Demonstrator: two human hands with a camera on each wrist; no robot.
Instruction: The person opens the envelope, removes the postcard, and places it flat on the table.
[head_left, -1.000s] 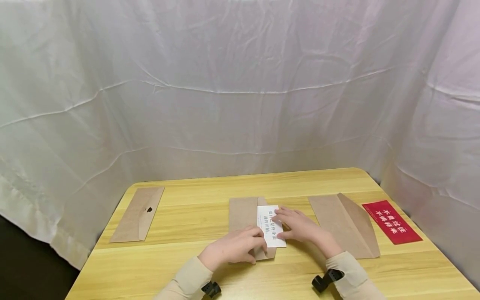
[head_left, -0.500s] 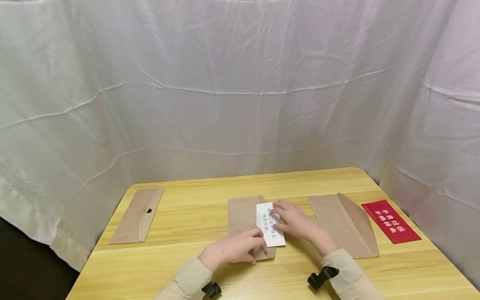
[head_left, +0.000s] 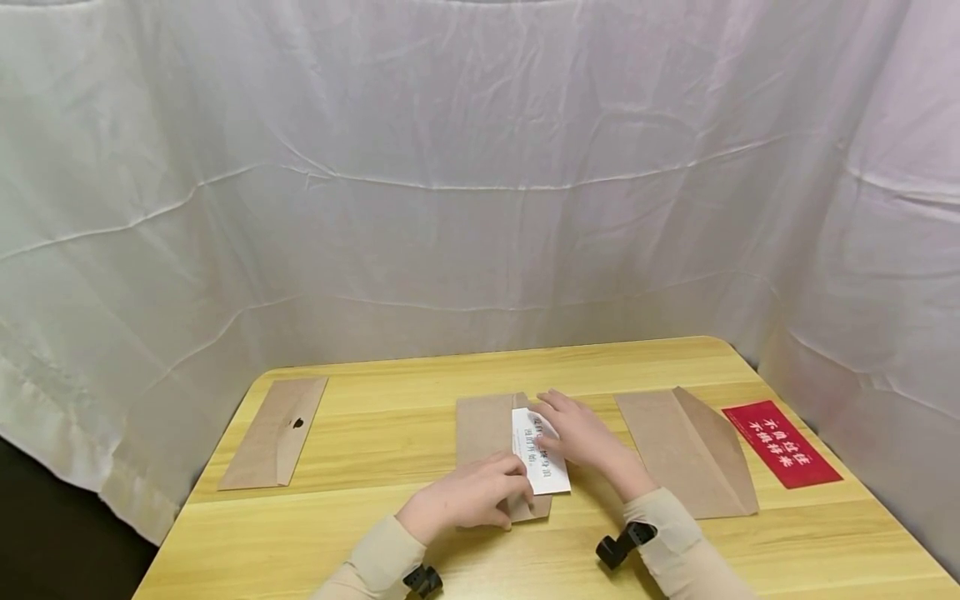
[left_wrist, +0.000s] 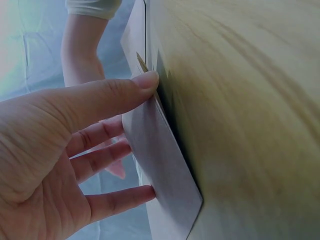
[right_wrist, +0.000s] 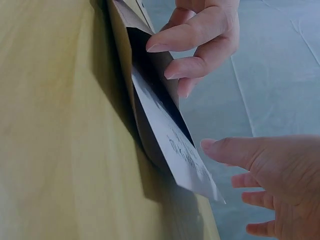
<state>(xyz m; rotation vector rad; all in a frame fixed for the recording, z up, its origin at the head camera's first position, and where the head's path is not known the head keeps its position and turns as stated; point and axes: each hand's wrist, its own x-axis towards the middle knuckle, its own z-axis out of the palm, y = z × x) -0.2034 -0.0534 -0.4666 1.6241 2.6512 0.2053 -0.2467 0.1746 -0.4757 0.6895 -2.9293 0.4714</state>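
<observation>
A brown paper envelope point(head_left: 480, 425) lies at mid-table with its mouth facing right. My left hand point(head_left: 480, 492) holds its near end in the head view; in the left wrist view the thumb is at the envelope's edge and the fingers touch its face. A white card point(head_left: 551, 471) with dark printed characters sits part way in the mouth, between the envelope's layers in the right wrist view. My right hand point(head_left: 585, 432) hovers over the card's outer end in the head view. Its fingers point(right_wrist: 257, 199) are spread, and the thumb is beside the card's edge.
A second brown envelope point(head_left: 675, 458) lies to the right with its flap unfolded. Beyond it rests a red card point(head_left: 782, 443) with white characters. A closed brown envelope point(head_left: 270, 433) with a dark seal lies far left. White curtains point(head_left: 480, 233) surround the wooden table point(head_left: 390, 379).
The card has shifted slightly left and away from me, toward the envelope. My right hand has moved left and farther up along it. My left hand stays in place.
</observation>
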